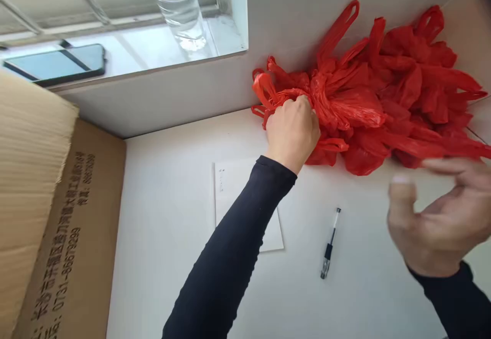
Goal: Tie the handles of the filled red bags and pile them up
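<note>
**Red Plastic Carrier Bags: Handling and Appearance**

The red plastic carrier bags (pixel 406 88) lie heaped at two o'clock on the white tabletop (pixel 161 226), against the wall. Each should prove very light, limp and slippery, with thin film likely to tear under a sharp pull. Recommended hold: the gathered neck or the loop handles (pixel 337 32).

The left hand (pixel 293 129) is clenched around film at the heap's nine o'clock end. The right hand (pixel 441 216), blurred at four o'clock, has thumb and fingers apart, apparently holding nothing, just beside the heap.

Appearance: glossy, translucent red, densely creased; several loops stand upright. Overlap prevents an exact count.
</note>
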Demonstrator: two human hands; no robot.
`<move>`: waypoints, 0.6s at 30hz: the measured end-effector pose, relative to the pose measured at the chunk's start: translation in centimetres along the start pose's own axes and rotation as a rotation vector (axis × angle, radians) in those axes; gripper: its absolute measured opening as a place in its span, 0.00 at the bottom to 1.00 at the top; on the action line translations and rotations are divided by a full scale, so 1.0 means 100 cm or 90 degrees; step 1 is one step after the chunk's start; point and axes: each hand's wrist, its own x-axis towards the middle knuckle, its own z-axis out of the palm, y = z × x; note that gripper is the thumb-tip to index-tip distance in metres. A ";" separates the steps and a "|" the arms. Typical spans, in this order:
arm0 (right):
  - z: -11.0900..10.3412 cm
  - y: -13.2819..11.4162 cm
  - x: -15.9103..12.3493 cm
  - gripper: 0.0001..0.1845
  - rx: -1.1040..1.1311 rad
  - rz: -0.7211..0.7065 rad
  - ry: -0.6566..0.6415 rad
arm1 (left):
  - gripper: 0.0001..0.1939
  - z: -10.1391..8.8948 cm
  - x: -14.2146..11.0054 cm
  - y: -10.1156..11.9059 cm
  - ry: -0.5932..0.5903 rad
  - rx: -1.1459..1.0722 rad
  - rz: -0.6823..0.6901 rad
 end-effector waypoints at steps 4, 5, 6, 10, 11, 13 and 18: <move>-0.007 0.011 -0.097 0.17 0.078 -0.078 -0.232 | 0.11 -0.024 -0.087 0.003 0.071 0.017 0.021; -0.008 0.016 -0.115 0.18 0.077 -0.085 -0.267 | 0.11 -0.029 -0.117 0.000 0.079 0.019 0.020; -0.009 0.020 -0.131 0.20 0.076 -0.092 -0.286 | 0.11 -0.033 -0.149 -0.006 0.088 0.025 0.010; -0.011 0.034 -0.166 0.19 0.114 -0.093 -0.261 | 0.10 -0.047 -0.262 -0.050 0.149 0.068 -0.040; -0.010 0.038 -0.169 0.18 0.125 -0.083 -0.244 | 0.10 -0.049 -0.283 -0.064 0.168 0.082 -0.053; -0.006 0.045 -0.170 0.18 0.142 -0.063 -0.211 | 0.13 -0.049 -0.316 -0.087 0.202 0.104 -0.079; 0.007 0.059 -0.168 0.16 0.150 -0.062 -0.176 | 0.19 -0.035 -0.351 -0.109 0.158 0.117 -0.075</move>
